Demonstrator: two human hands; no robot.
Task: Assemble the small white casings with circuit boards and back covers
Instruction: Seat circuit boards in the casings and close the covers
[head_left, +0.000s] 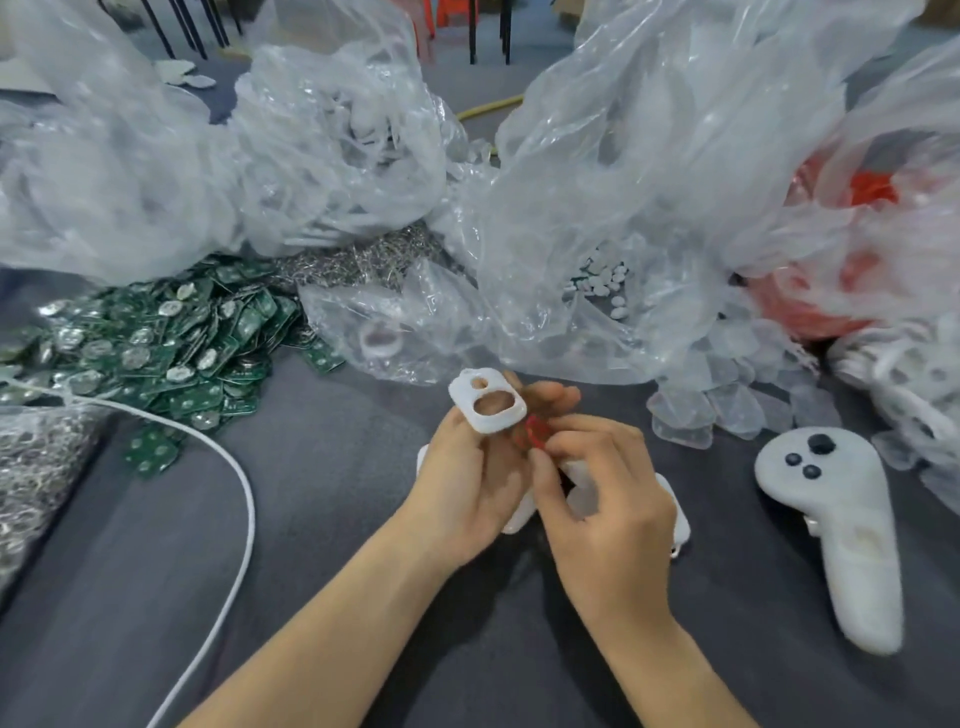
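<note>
My left hand (470, 483) holds a small white casing (487, 400) with two holes, tilted up above its fingertips. Just to its right, my right hand (602, 493) pinches a small red part (536, 432) against the left hand's fingers. Under both hands lie white plastic pieces (675, 514) on the grey table, mostly hidden. A heap of green circuit boards (171, 338) with silver discs lies at the left. Clear thin covers (727, 400) are piled at the right of my hands.
Big crumpled clear plastic bags (597, 197) fill the back of the table; one holds small white buttons (605, 286), another red parts (831, 291). A white handheld controller (841, 525) lies at right. A white cable (244, 499) curves across the left. Metal clips (31, 467) sit far left.
</note>
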